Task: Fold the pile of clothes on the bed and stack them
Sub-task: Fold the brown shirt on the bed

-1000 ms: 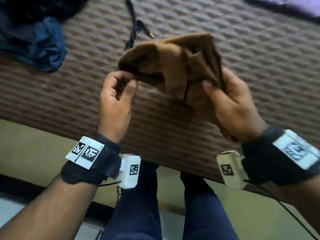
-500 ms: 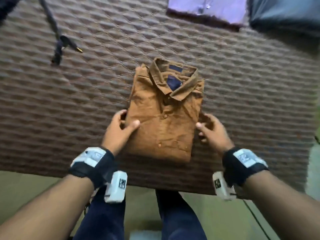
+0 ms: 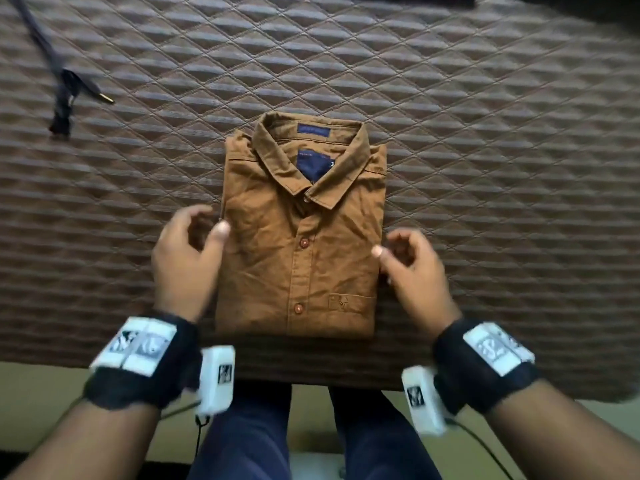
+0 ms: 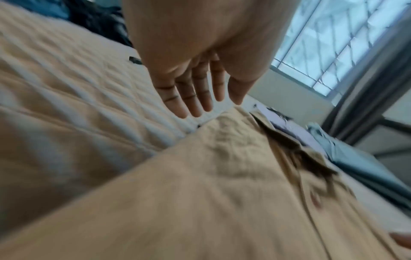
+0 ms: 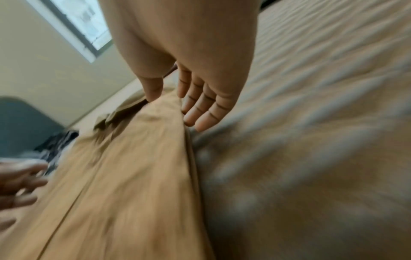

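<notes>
A brown button-up shirt (image 3: 301, 244) lies folded flat, collar away from me, on the quilted brown bedspread (image 3: 485, 168) near the bed's front edge. My left hand (image 3: 207, 221) hovers at the shirt's left edge with relaxed fingers and holds nothing. In the left wrist view its fingers (image 4: 195, 102) are spread straight above the shirt (image 4: 222, 176). My right hand (image 3: 389, 245) sits at the shirt's right edge. There the thumb (image 5: 153, 91) touches the folded edge of the shirt (image 5: 133, 167), and the fingers stay extended beside it.
A dark strap with a metal tip (image 3: 65, 98) lies at the far left of the bed. Beyond the shirt lie a folded lavender garment (image 4: 295, 130) and a blue-grey one (image 4: 355, 158). Dark clothes (image 4: 100, 22) are heaped at the far left. The bed's front edge (image 3: 311, 372) is just before my legs.
A second ago both hands held the bunched shirt in the air. It then came down folded on the bed, and both hands have released its sides.
</notes>
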A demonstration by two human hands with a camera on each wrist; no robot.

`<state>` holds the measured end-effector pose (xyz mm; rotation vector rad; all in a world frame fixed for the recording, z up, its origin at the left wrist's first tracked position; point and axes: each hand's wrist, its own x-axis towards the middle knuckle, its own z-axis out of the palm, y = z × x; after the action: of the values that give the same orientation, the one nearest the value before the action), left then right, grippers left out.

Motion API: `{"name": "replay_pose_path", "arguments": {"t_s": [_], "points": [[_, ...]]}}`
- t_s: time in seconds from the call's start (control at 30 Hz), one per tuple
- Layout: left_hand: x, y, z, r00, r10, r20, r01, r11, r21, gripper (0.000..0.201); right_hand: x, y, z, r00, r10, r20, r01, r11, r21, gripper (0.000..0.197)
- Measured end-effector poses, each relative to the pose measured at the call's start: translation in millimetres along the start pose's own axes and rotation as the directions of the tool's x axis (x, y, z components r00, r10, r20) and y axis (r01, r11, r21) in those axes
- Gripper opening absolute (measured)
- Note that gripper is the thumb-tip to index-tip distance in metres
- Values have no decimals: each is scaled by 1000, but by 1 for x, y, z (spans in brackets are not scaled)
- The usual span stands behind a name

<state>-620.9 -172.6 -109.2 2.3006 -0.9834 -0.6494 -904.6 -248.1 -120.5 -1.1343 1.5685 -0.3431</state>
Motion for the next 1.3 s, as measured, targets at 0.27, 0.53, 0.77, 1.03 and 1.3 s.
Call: {"name": "replay_pose_path", "arguments": {"t_s": [0.27, 0.53, 0.77, 1.03, 1.3], "points": [[105, 21, 42, 989, 33, 144, 15, 948, -318, 16, 106, -68, 17, 992, -105, -76, 114, 985, 129, 26], [113, 4, 32, 973, 29, 228, 53, 937, -346, 24, 106, -70, 12, 997, -38, -66, 44, 994, 100, 22], [107, 9, 30, 998, 56, 39, -41, 946, -322, 14, 98, -73, 14, 977, -4, -211, 34, 990, 139, 43], [7, 1, 45, 743, 620, 253, -661, 739, 128, 21, 14, -28, 58, 809, -587, 28, 465, 611, -641, 29], [44, 26, 51, 785, 556, 273, -608, 776, 167, 17, 11, 1, 92, 831, -555, 29, 438, 621, -650, 32]]}}
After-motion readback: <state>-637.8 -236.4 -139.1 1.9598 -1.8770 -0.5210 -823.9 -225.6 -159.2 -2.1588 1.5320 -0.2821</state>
